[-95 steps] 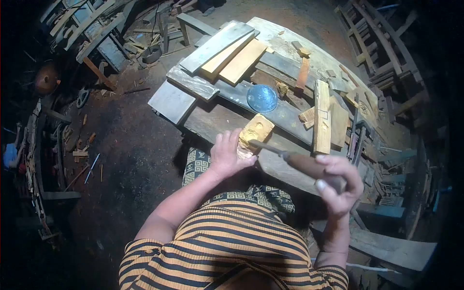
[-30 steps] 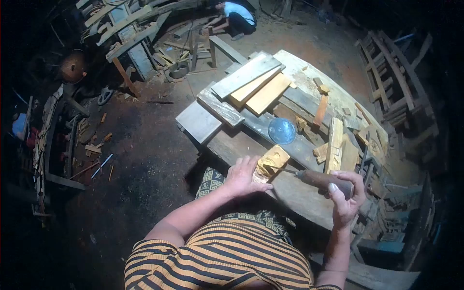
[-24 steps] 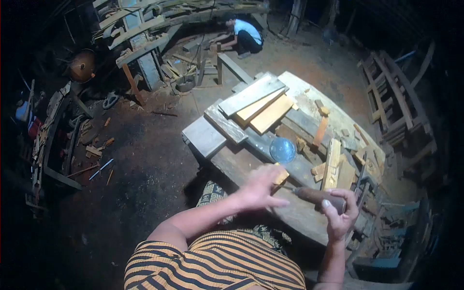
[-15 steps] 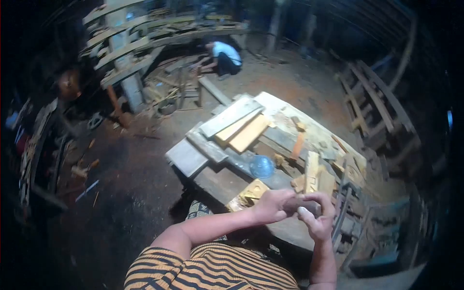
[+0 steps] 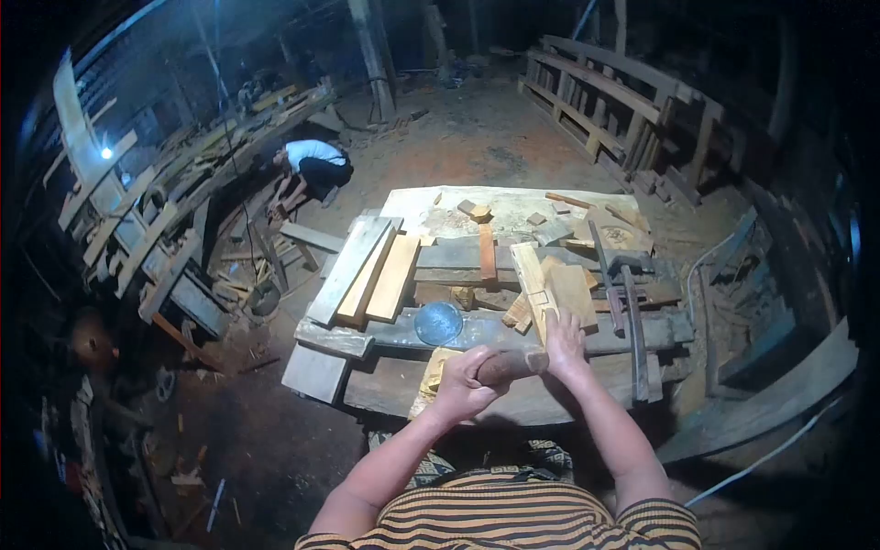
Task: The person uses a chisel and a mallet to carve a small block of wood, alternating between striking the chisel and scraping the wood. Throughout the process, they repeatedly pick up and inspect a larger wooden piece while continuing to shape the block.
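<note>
My left hand is closed round one end of a rounded piece of brown wood, whose other end points toward my right forearm. My right hand is on the near end of a pale, notched wooden bar, with its fingers round the bar's side; its thumb is hard to make out. The bar lies lengthwise on the plank workbench. Under and beside my left hand is a yellowish wood block, partly covered. A clear round bowl-like thing sits to the left of the bar.
Several boards are stacked at the bench's left. A long clamp-like bar lies at the right. Wood scraps lie across a pale sheet at the back. A person crouches beyond, by a lumber rack.
My right hand has left the brown wood and come down on the notched bar. The brown wood stays in my left hand, and my view has swung right.
</note>
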